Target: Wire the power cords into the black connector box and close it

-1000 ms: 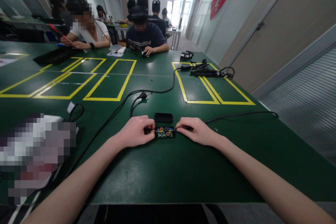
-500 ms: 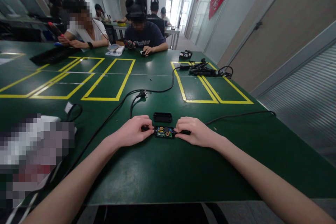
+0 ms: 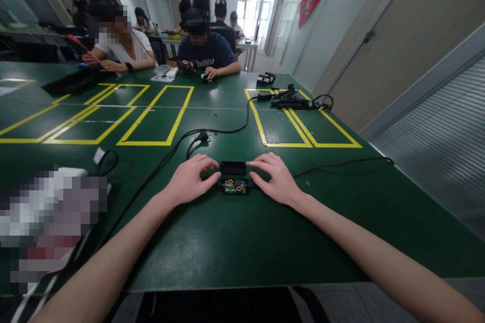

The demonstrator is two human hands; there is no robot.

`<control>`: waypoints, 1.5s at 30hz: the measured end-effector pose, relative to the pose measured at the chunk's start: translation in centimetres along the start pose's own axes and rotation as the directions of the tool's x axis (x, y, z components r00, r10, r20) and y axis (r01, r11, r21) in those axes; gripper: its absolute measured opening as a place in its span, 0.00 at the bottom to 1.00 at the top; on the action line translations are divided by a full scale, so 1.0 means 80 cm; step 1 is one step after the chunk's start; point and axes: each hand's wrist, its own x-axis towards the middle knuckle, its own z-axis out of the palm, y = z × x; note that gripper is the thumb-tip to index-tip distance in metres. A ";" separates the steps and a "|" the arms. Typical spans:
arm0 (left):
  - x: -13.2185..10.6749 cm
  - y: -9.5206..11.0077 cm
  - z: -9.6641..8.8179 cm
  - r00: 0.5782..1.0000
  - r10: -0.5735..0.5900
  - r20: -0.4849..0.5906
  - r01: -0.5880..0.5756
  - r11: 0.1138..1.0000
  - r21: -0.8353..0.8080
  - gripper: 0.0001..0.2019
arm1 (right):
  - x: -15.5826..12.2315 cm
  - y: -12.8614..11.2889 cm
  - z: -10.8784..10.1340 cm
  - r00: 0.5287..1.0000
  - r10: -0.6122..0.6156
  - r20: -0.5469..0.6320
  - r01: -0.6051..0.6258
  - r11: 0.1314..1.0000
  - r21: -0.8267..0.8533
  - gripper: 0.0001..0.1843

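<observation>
A circuit board (image 3: 235, 186) with copper coils lies in a small black case half on the green table, between my hands. Directly behind it sits the matching black cover (image 3: 233, 167), hollow side up. My left hand (image 3: 194, 177) has thumb and fingers apart, its fingertips close to the cover's left end. On the other side my right hand (image 3: 276, 177) is likewise open, index fingertip at the cover's right end. Whether the fingertips touch the cover, I cannot tell. A black cable (image 3: 333, 165) runs off to the right from behind my right hand.
A plug (image 3: 203, 136) and a long black cord (image 3: 159, 164) lie beyond my left hand. Bundled black adapters and cables (image 3: 293, 101) rest at the back right, by yellow tape rectangles. Blurred-out items (image 3: 56, 217) are at left. Two people work across the table (image 3: 212, 247).
Both hands have let go of the cable ends beside the circuit board. They have opened and moved slightly forward, to either side of the black cover.
</observation>
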 end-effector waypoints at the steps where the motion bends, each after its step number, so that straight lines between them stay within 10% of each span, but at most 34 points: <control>1: 0.000 -0.002 0.002 1.000 0.000 -0.012 0.000 1.000 0.015 0.15 | 0.001 0.000 0.005 0.997 0.070 -0.013 -0.071 0.997 -0.029 0.15; 10: 0.001 -0.004 0.018 0.990 0.124 0.070 -0.125 0.992 0.005 0.15 | 0.007 -0.006 0.015 0.975 0.202 0.095 -0.215 0.961 0.172 0.08; 17: -0.004 0.010 0.022 0.996 0.080 -0.039 -0.086 0.969 -0.231 0.14 | 0.008 -0.011 0.012 0.939 0.304 0.159 -0.339 0.755 0.561 0.12; 34: 0.004 0.012 0.020 0.973 -0.229 0.003 0.182 0.766 -0.617 0.20 | 0.006 -0.014 0.010 0.931 0.313 0.189 -0.360 0.686 0.633 0.13; 45: 0.002 0.014 0.015 0.977 -0.215 0.001 0.165 0.745 -0.646 0.18 | 0.005 -0.018 -0.010 0.989 -0.046 0.142 -0.037 0.847 0.530 0.08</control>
